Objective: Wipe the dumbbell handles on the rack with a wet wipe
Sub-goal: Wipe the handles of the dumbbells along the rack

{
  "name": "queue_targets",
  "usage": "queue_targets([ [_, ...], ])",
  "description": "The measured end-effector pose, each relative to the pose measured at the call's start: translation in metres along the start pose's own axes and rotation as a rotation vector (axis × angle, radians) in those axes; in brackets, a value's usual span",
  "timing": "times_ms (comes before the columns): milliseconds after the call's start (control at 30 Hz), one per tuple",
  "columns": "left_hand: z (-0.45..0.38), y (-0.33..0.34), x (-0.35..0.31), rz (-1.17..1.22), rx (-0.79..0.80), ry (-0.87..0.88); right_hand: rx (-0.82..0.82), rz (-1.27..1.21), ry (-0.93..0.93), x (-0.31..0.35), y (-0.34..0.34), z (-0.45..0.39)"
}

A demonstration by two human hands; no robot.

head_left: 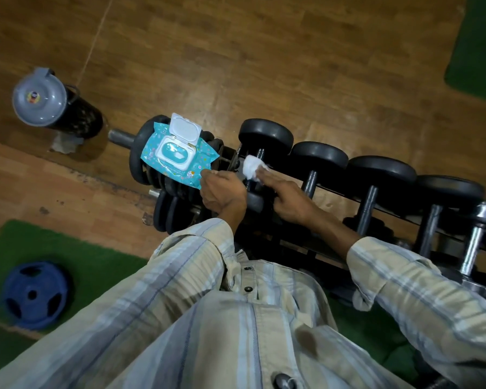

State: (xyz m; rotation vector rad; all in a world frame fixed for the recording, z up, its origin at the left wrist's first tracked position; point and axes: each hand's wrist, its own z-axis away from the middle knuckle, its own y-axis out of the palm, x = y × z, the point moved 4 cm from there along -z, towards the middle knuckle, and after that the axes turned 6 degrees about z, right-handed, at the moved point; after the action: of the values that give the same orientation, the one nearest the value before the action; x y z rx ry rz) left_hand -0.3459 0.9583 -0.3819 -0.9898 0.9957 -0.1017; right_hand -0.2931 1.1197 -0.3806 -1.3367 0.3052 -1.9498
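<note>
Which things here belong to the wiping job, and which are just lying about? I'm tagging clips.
In the job:
wipe, in the right hand
dumbbells on the rack
wipe pack, lid open
left hand, by the pack

Lying about:
bin
blue plate
green mat

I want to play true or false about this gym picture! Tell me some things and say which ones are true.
1. The lid of the wipes pack is flipped open. True.
2. The right hand holds a white wipe against a dumbbell handle. True.
3. The wipes pack lies on the floor. False: it rests on top of black weight plates at the end of the rack.
4. The round weight plate on the green mat is red. False: it is blue.
5. The left hand is beside the wipes pack. True.
</note>
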Motion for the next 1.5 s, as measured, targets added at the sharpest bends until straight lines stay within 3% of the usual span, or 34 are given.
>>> queue_targets([
  [133, 0.001, -0.001, 0.0, -0.004, 0.005, 0.005, -0.013, -0.418, 0.21, 0.009, 0.005, -0.013],
  [333, 0.0, -0.001, -0.001, -0.017, 0.006, -0.005, -0.245, -1.099, 0.487, 0.02, -0.007, -0.051],
  [467, 0.0, 0.0, -0.001, -0.027, 0.009, -0.009, -0.277, -1.495, 0.555, 0.01, -0.011, -0.051],
  [567, 0.0, -0.001, -0.002, -0.034, 0.009, -0.006, -0.272, -1.66, 0.58, 0.007, -0.008, -0.059],
  [733, 0.001, -0.001, -0.002, -0.036, -0.001, 0.0, -0.229, -1.697, 0.607, 0.006, -0.006, -0.068],
  [867, 0.001, 0.0, -0.001, -0.031, 0.011, -0.007, -0.27, -1.502, 0.664, 0.012, -0.009, -0.063],
  [967, 0.001, 0.0, -0.001, -0.033, 0.012, -0.005, -0.378, -1.214, 0.638, 0.005, -0.003, -0.061],
  [1067, 0.001, -0.001, -0.002, -0.024, 0.008, 0.005, -0.491, -0.635, 0.522, 0.002, -0.001, -0.046],
  [1133, 0.001, -0.001, -0.002, -0.026, 0.003, 0.007, -0.534, -0.168, 0.286, 0.009, -0.003, -0.041],
  [1233, 0.002, -0.001, -0.003, -0.028, -0.007, 0.007, -0.413, 0.487, 0.113, 0.023, -0.005, -0.041],
  [1300, 0.001, -0.001, -0.003, -0.026, -0.004, 0.001, -0.344, 0.736, 0.077, 0.03, -0.014, -0.046],
  [1500, 0.001, 0.0, -0.001, -0.016, 0.006, -0.008, -0.063, 0.916, 0.006, 0.044, -0.026, -0.066],
])
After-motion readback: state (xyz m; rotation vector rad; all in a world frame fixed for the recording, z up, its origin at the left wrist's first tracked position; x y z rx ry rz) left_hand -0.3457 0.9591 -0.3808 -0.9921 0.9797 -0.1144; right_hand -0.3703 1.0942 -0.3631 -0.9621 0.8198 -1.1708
